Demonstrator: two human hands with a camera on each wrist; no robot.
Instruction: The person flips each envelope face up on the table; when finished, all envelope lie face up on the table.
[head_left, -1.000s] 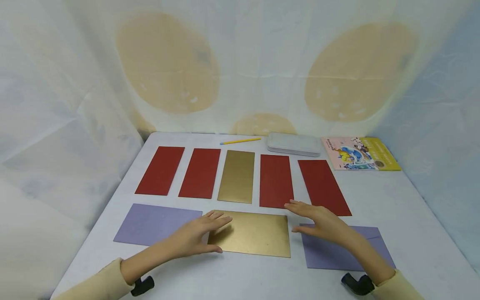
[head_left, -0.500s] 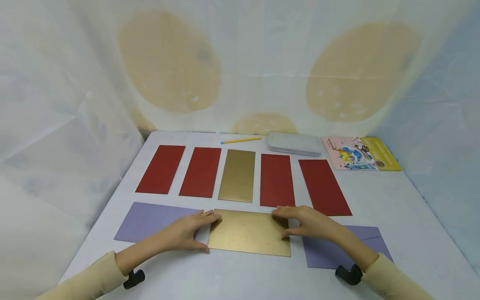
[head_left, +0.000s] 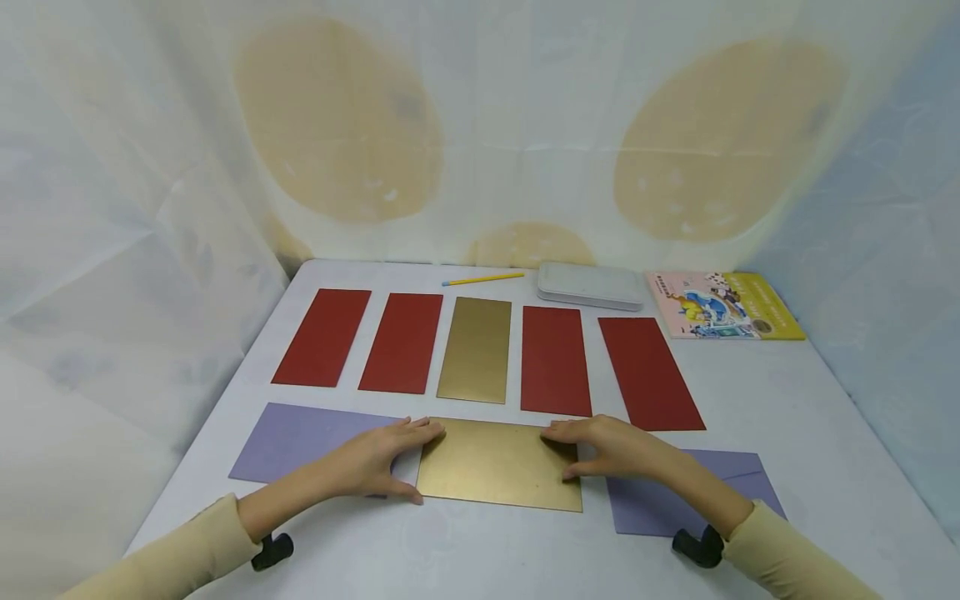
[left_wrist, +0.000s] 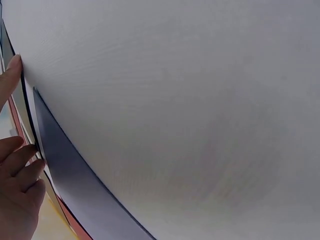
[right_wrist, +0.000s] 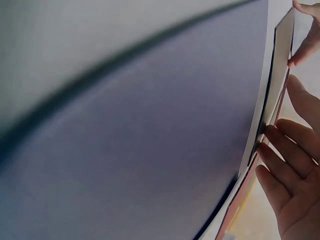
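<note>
A flat gold envelope-like rectangle (head_left: 497, 468) lies crosswise on the white table between my hands. My left hand (head_left: 371, 458) rests at its left end, fingers extended over the far corner and thumb at the near corner. At the right end my right hand (head_left: 618, 446) touches its top with fingers reaching inward and thumb apart below them. Under the left forearm lies a purple rectangle (head_left: 307, 437), partly covered. Beneath the right forearm is a purple envelope (head_left: 645, 510) with a flap line. The right wrist view shows the fingers (right_wrist: 282, 160) nearly straight along the gold edge.
Behind stands a row of upright-laid rectangles: two red ones on the left, a gold one (head_left: 474, 350) in the middle, two red ones on the right. Farther back lie a yellow pencil (head_left: 483, 279), a grey flat case (head_left: 588, 286) and a picture book (head_left: 723, 306). Curtains enclose the table.
My left hand has drawn left to the gold rectangle's left end, and my right hand has moved left and down onto its right end. The rectangle has hardly moved.
</note>
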